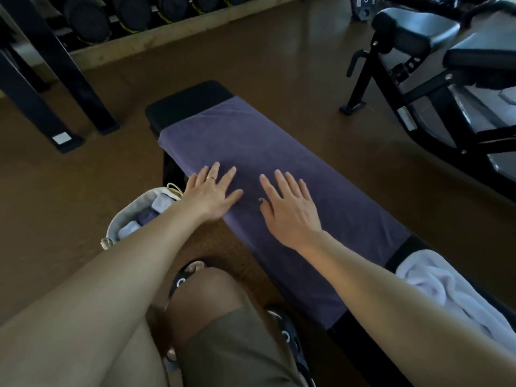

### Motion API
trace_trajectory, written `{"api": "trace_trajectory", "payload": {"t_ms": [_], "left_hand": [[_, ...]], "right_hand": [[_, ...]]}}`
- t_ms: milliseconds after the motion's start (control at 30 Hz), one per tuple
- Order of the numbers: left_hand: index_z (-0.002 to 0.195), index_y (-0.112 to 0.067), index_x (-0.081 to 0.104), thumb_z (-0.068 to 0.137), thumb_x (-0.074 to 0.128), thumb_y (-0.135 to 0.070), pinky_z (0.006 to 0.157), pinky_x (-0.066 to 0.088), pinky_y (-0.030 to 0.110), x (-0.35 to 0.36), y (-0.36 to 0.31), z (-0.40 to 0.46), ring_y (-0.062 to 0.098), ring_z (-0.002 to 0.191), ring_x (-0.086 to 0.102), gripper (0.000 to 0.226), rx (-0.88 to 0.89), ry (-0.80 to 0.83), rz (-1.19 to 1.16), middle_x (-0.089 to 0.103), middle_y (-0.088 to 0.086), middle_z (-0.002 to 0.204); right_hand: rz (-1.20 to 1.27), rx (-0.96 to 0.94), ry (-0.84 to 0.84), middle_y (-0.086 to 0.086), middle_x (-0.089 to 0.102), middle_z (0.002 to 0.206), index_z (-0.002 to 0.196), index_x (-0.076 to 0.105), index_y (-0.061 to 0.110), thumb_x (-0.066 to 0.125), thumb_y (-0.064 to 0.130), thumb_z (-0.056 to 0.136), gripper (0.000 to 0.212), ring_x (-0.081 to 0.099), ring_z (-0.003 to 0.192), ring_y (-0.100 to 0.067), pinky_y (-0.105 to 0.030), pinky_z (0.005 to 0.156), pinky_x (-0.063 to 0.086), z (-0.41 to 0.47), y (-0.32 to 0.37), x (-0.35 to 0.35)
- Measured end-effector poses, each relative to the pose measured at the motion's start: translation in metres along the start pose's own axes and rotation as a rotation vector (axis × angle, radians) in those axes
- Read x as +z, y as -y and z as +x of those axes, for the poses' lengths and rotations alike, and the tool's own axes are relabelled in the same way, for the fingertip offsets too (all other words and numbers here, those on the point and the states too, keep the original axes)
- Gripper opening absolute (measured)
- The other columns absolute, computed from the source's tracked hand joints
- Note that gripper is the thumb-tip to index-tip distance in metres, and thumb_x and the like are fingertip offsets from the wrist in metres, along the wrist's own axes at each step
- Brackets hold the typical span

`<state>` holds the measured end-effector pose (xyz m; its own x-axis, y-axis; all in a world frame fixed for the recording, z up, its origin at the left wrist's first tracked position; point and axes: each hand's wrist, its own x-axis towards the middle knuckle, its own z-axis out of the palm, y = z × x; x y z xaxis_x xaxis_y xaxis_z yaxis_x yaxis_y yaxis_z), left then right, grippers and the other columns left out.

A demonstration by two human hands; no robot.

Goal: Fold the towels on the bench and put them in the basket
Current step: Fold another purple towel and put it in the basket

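Observation:
A purple towel (251, 141) lies spread flat along the black bench (190, 99), its near edge hanging over the side. My left hand (213, 191) lies flat on the towel near its left edge, fingers straight and spread. Beside it, my right hand (287, 208) presses flat on the towel's middle. A crumpled white towel (446, 291) sits on the bench's near right end. A grey fabric basket (122, 216) stands on the floor left of the bench, partly hidden by my left forearm, with folded towels (145, 216) inside.
A second gym bench with a black frame (413, 88) stands at the right. A dumbbell rack (92, 20) with dark posts (64, 68) fills the far left. Brown floor surrounds the bench. My knee (212, 297) and sandalled feet are near the bench's side.

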<state>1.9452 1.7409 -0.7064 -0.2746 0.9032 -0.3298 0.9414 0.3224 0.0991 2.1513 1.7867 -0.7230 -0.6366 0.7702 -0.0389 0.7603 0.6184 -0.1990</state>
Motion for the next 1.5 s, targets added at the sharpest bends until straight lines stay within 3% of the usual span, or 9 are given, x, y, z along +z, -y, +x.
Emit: {"api": "trace_trajectory", "payload": {"t_ms": [333,567,833,967,1067,1133,1233,1400,1500], "left_hand": [[0.162,-0.042,0.008,0.103,0.018,-0.064,0.127,0.000,0.050,-0.007,0.046,0.077,0.030,0.157,-0.007,0.063,0.017,-0.151,-0.066,-0.006,0.006,0.172],[0.161,-0.044,0.000,0.100,0.020,-0.069,0.125,-0.007,0.047,-0.011,0.066,0.112,0.029,0.157,-0.012,0.069,-0.026,-0.200,-0.060,-0.008,0.005,0.172],[0.161,-0.044,0.002,0.093,0.017,-0.078,0.125,-0.010,0.047,-0.005,0.069,0.113,0.028,0.157,-0.013,0.078,-0.001,-0.221,-0.052,-0.011,0.001,0.171],[0.161,-0.044,0.002,0.092,0.016,-0.079,0.126,-0.010,0.048,-0.005,0.068,0.111,0.028,0.157,-0.014,0.079,-0.004,-0.219,-0.060,-0.011,0.001,0.171],[0.161,-0.044,0.002,0.093,0.017,-0.079,0.126,-0.010,0.049,-0.006,0.067,0.109,0.029,0.157,-0.013,0.078,-0.001,-0.221,-0.066,-0.010,0.002,0.171],[0.161,-0.045,0.003,0.093,0.019,-0.078,0.125,-0.009,0.050,-0.008,0.065,0.109,0.029,0.157,-0.013,0.078,-0.006,-0.216,-0.063,-0.010,0.001,0.171],[0.161,-0.046,0.004,0.093,0.024,-0.078,0.125,-0.009,0.053,-0.010,0.061,0.106,0.027,0.157,-0.014,0.077,-0.033,-0.191,-0.075,-0.010,-0.001,0.171],[0.163,-0.032,0.013,0.099,0.026,-0.070,0.126,0.000,0.053,-0.015,0.049,0.086,0.035,0.157,-0.003,0.076,-0.103,-0.261,-0.017,0.001,0.011,0.171],[0.162,-0.022,0.018,0.101,0.034,-0.064,0.126,0.007,0.051,-0.024,0.014,0.062,0.036,0.156,0.005,0.075,0.032,-0.265,0.067,0.010,0.015,0.169]], "right_hand": [[-0.040,-0.130,0.080,-0.007,0.008,0.172,0.165,0.017,0.024,0.018,0.042,0.110,0.057,0.003,0.159,-0.027,-0.049,0.128,0.005,0.140,0.034,0.008],[-0.008,-0.244,0.095,0.001,0.008,0.173,0.164,0.016,0.031,0.017,0.040,0.111,0.054,0.002,0.159,-0.020,-0.046,0.129,0.002,0.260,0.034,0.011],[-0.026,-0.150,0.126,0.005,0.004,0.173,0.164,0.011,0.036,0.015,0.043,0.110,0.054,0.001,0.159,-0.019,-0.042,0.128,0.006,0.343,0.012,-0.005],[0.026,-0.065,0.176,0.003,-0.002,0.173,0.164,0.007,0.038,0.013,0.049,0.110,0.055,-0.001,0.159,-0.021,-0.042,0.128,0.008,0.346,0.005,-0.011],[0.002,0.016,0.100,-0.006,-0.003,0.173,0.164,0.003,0.035,0.012,0.053,0.109,0.059,0.002,0.159,-0.026,-0.043,0.128,0.007,0.337,0.007,-0.017],[-0.011,-0.103,0.039,-0.005,-0.001,0.173,0.164,0.004,0.035,0.015,0.053,0.109,0.059,0.002,0.159,-0.025,-0.043,0.129,0.006,0.316,0.012,-0.016],[-0.025,-0.265,0.105,-0.002,0.001,0.173,0.164,0.007,0.036,0.017,0.051,0.110,0.057,0.000,0.159,-0.022,-0.042,0.129,0.003,0.274,0.006,-0.006],[-0.035,0.102,0.107,-0.009,0.002,0.173,0.165,0.006,0.032,0.013,0.053,0.109,0.060,0.003,0.159,-0.028,-0.044,0.127,0.004,0.213,-0.036,-0.017],[-0.034,0.014,0.046,-0.007,0.003,0.173,0.165,0.006,0.034,0.018,0.050,0.110,0.059,0.002,0.159,-0.026,-0.043,0.128,0.005,0.146,-0.041,-0.022]]}}
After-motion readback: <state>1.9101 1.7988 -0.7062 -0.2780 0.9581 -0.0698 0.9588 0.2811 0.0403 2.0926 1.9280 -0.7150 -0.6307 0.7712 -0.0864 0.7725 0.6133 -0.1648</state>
